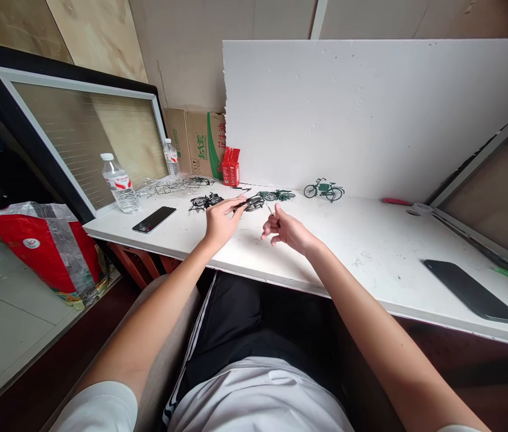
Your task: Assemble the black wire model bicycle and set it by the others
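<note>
My left hand point(223, 223) is closed on a small black model bicycle point(255, 204), pinching its near end just above the white table. To its right, my right hand point(290, 230) grips a slim metal-tipped tool point(270, 209), its tip close to the bicycle; the palm hides the tool's kind. Behind the hands lies a dark green model bicycle point(279, 195). Another black model bicycle point(206, 201) rests left of my left hand. Farther right, a green model bicycle point(324, 190) stands upright near the white board.
Wiry part frames point(168, 185) lie at the back left by two water bottles point(121, 186). A phone point(155, 219) sits front left, a black slab-like case point(474, 292) at right. A red box point(231, 167) and cardboard carton point(200, 143) stand behind. The white board point(379, 114) closes the back.
</note>
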{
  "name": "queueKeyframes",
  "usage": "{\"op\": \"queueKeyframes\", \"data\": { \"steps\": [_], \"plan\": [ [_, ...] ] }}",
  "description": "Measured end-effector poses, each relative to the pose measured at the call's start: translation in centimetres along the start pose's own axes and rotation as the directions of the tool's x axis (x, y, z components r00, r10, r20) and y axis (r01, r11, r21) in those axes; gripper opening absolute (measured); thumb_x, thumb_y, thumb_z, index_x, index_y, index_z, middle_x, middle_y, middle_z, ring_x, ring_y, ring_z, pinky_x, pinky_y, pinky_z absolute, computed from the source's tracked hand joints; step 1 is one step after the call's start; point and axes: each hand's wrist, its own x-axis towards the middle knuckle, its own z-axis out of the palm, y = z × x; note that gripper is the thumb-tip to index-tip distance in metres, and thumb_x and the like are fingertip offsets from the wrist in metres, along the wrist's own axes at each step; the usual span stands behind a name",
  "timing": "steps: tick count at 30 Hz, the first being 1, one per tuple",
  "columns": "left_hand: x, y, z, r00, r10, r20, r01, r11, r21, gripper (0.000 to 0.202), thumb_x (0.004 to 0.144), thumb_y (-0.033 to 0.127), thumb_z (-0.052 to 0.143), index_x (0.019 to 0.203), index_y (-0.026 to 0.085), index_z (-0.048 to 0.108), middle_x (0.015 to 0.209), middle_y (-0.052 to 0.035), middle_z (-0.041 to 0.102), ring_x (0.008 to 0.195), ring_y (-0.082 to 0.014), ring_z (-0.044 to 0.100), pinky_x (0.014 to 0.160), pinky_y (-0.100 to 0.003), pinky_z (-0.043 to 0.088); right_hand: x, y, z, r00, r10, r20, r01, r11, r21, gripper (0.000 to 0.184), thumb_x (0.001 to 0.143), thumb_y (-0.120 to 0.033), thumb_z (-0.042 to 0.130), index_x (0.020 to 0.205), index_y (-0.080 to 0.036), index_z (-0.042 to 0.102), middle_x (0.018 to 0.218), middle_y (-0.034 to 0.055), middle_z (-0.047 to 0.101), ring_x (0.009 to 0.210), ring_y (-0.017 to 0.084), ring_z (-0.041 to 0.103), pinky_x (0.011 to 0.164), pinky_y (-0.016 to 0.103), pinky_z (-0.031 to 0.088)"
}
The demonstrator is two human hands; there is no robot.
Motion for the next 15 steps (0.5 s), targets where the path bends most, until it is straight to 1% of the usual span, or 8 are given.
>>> {"op": "queueKeyframes", "data": {
  "steps": [2,3,4,6,8,11,13,15],
  "plan": [
    [-0.3,0.9,0.3,0.990,0.106,0.090,-0.112,0.992,0.060,0.020,0.097,0.025,0.069,0.111,0.021,0.083,0.123,-0.0101,0.081,0.126,-0.0283,0.074,0.117,-0.047,0.057,0.2,-0.2,-0.1,0.998,-0.018,-0.054,0.021,0.997,0.071,0.062,0.090,-0.084,0.061,0.081,-0.023,0.048,0.100,0.0111,0.073,0.098,0.028,0.074,0.067,0.034,0.058],
    [-0.6,1.3,0.4,0.981,0.137,0.136,-0.148,0.986,0.075,0.021,0.098,0.023,0.067,0.112,0.022,0.083,0.125,-0.0092,0.080,0.129,-0.0278,0.072,0.119,-0.047,0.055,0.2,-0.2,-0.2,0.997,-0.023,-0.076,0.031,0.994,0.107,0.063,0.088,-0.084,0.063,0.082,-0.023,0.049,0.105,0.0127,0.075,0.103,0.030,0.074,0.070,0.036,0.060],
    [-0.8,1.5,0.6,0.972,0.155,0.179,-0.171,0.982,0.081,0.023,0.099,0.022,0.064,0.113,0.023,0.083,0.127,-0.0087,0.079,0.132,-0.0275,0.070,0.121,-0.047,0.054,0.3,-0.3,-0.2,0.995,-0.025,-0.094,0.038,0.990,0.136,0.062,0.087,-0.084,0.065,0.082,-0.024,0.049,0.105,0.0131,0.075,0.104,0.031,0.075,0.072,0.037,0.062],
    [-1.4,1.5,0.9,0.954,0.167,0.248,-0.192,0.978,0.080,0.025,0.100,0.022,0.061,0.114,0.023,0.082,0.131,-0.0086,0.078,0.136,-0.0276,0.067,0.123,-0.049,0.052,0.5,-0.2,-0.4,0.991,-0.034,-0.128,0.055,0.985,0.164,0.059,0.086,-0.079,0.072,0.082,-0.024,0.052,0.095,0.0108,0.074,0.101,0.030,0.076,0.073,0.037,0.063],
    [-1.8,1.0,1.1,0.939,0.171,0.299,-0.198,0.978,0.065,0.025,0.101,0.024,0.061,0.114,0.022,0.082,0.133,-0.0095,0.077,0.139,-0.0281,0.065,0.124,-0.051,0.051,0.6,-0.2,-0.5,0.986,-0.047,-0.161,0.076,0.981,0.177,0.052,0.085,-0.070,0.079,0.085,-0.024,0.056,0.084,0.0064,0.070,0.095,0.028,0.077,0.074,0.036,0.065],
    [-2.1,0.0,1.1,0.912,0.178,0.368,-0.199,0.980,0.020,0.023,0.101,0.024,0.062,0.113,0.023,0.081,0.135,-0.0110,0.076,0.144,-0.0292,0.060,0.125,-0.054,0.048,0.7,0.0,-0.7,0.977,-0.056,-0.204,0.096,0.977,0.193,0.044,0.082,-0.054,0.090,0.087,-0.023,0.059,0.080,0.0018,0.066,0.082,0.020,0.074,0.079,0.035,0.067],
    [-2.1,-0.3,1.1,0.891,0.194,0.409,-0.212,0.977,-0.003,0.022,0.101,0.021,0.062,0.111,0.024,0.081,0.139,-0.0108,0.074,0.148,-0.0294,0.056,0.126,-0.055,0.047,0.8,0.3,-0.9,0.971,-0.052,-0.233,0.098,0.977,0.192,0.046,0.075,-0.043,0.097,0.084,-0.023,0.056,0.081,0.0000,0.066,0.076,0.016,0.071,0.081,0.034,0.067],
    [-2.0,-0.3,1.1,0.879,0.215,0.426,-0.242,0.970,0.009,0.027,0.101,0.018,0.058,0.112,0.024,0.081,0.144,-0.0098,0.071,0.151,-0.0283,0.052,0.127,-0.054,0.045,1.1,0.8,-1.2,0.964,-0.060,-0.259,0.112,0.975,0.192,0.052,0.069,-0.035,0.101,0.081,-0.023,0.052,0.079,-0.0018,0.065,0.074,0.015,0.070,0.082,0.034,0.066]
  ]
}}
